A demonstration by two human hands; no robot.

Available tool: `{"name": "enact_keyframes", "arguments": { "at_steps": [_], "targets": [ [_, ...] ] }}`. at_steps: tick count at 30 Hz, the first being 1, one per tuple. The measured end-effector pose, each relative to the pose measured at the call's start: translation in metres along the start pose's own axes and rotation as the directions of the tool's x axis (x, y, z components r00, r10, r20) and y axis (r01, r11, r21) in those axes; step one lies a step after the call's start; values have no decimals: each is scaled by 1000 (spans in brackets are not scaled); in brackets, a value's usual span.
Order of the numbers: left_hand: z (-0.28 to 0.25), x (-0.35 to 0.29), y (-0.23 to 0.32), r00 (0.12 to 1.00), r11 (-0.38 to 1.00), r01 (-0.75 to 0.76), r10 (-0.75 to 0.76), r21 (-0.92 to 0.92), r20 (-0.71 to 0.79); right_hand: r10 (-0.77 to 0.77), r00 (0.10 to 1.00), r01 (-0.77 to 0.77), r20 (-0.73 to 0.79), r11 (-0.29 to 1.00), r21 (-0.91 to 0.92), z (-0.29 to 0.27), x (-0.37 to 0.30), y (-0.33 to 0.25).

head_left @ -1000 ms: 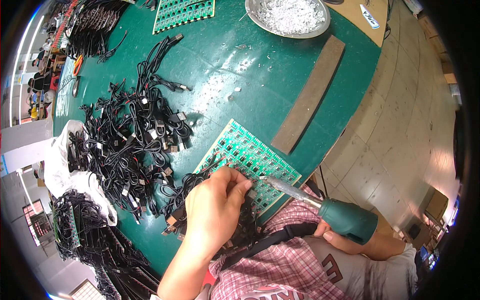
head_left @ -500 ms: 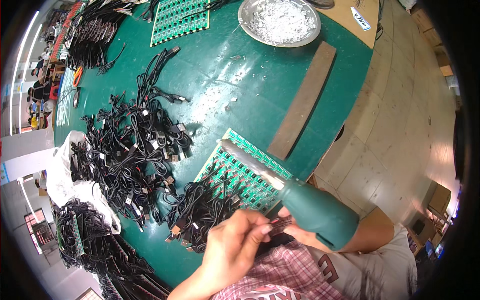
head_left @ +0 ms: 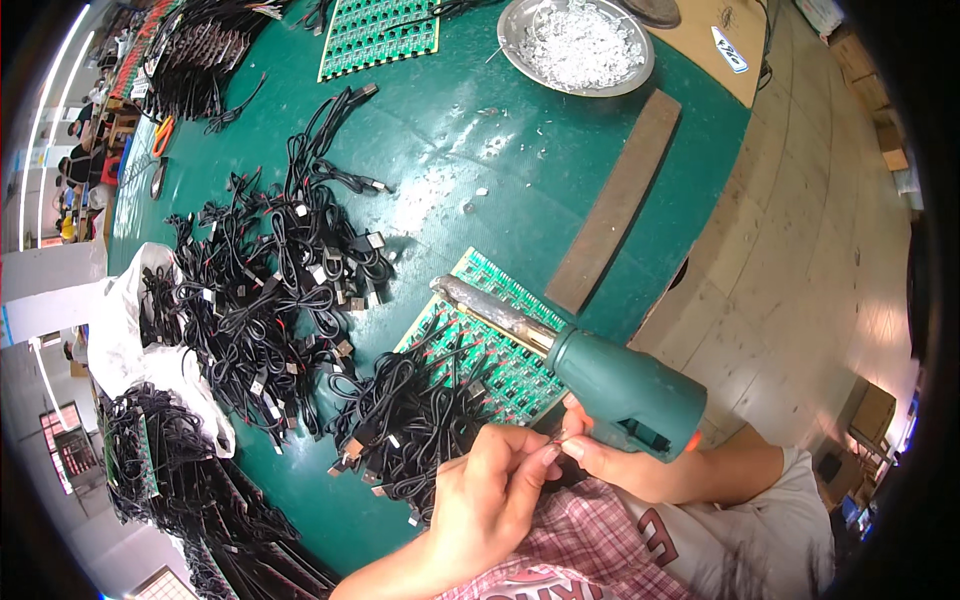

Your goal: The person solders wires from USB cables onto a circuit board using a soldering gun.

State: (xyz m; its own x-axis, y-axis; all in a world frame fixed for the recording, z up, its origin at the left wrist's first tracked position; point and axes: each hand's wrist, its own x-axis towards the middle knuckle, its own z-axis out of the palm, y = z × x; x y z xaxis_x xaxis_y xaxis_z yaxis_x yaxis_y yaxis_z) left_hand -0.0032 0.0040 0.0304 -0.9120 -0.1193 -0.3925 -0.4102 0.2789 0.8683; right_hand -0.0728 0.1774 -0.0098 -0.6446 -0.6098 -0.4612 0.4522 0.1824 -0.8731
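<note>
My right hand [head_left: 625,468], partly covered, closes under a green gun-shaped tool [head_left: 632,390]; how it grips the underside is hidden. The tool's long metal barrel [head_left: 490,308] points left over a green circuit board sheet [head_left: 520,385] bearing rows of small black parts. My left hand [head_left: 488,490] is closed, its thumb and forefinger pinching a thin strand [head_left: 558,438] against my right thumb and finger. Just left of the hands, coiled black USB cables [head_left: 405,415] lie across the sheet's near left corner, their thin wire ends on the board.
A larger heap of black USB cables [head_left: 275,300] covers the left of the green table [head_left: 440,140], beside a white plastic bag [head_left: 125,330]. A brown strip [head_left: 615,205] lies to the right. Farther off are a metal bowl [head_left: 507,38] of clear scraps and another board sheet [head_left: 380,38].
The tool's green body has swung up and left, uncovering more of my right hand and an orange part at its rear. My fingertips stay together at the strand.
</note>
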Motion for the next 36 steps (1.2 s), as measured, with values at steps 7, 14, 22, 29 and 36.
{"name": "enact_keyframes", "arguments": {
  "at_steps": [7,14,22,29,36],
  "targets": [
    [-37,-22,22,945,743,297,-318,-599,74,-143,976,197,167,905,-376,-26,-6,-13],
    [-32,18,-3,936,939,334,-341,-88,-89,-278,946,312,169,626,-714,-53,-48,18],
    [-24,23,-7,945,961,269,-253,57,-208,-264,934,356,240,655,-667,-66,-55,34],
    [-26,23,-6,947,963,267,-253,47,-199,-262,910,413,320,536,-736,-64,-47,17],
    [-26,23,-8,946,964,264,-255,18,-199,-124,988,151,93,638,-755,-52,-54,17]
  ]
}}
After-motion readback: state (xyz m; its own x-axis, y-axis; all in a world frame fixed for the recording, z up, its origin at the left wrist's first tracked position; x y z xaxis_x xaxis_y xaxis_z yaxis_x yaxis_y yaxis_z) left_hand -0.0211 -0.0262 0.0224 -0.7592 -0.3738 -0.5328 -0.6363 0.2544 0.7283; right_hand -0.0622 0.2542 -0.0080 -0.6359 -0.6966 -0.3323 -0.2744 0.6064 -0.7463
